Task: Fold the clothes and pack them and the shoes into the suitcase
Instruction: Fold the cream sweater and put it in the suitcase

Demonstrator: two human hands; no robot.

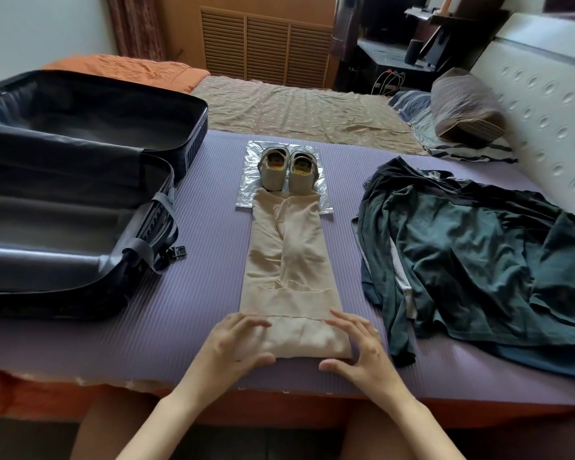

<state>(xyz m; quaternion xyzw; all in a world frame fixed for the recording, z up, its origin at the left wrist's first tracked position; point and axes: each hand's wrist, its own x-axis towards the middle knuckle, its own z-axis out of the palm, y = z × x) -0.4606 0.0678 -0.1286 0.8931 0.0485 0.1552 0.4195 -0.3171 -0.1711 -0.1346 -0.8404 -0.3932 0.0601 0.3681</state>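
Touching beige trousers point(289, 260), left hand point(236, 343), right hand point(362, 346), print inside shoes point(273, 177) unreadable

Dim, soft daylight with faint shadows, edges bowed outward (slight blur throughout).

Left hand point(236, 340) and right hand point(359, 346) extend forward, fingers spread.

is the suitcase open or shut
Open: the suitcase lies flat with both halves spread, and no clothes show inside.
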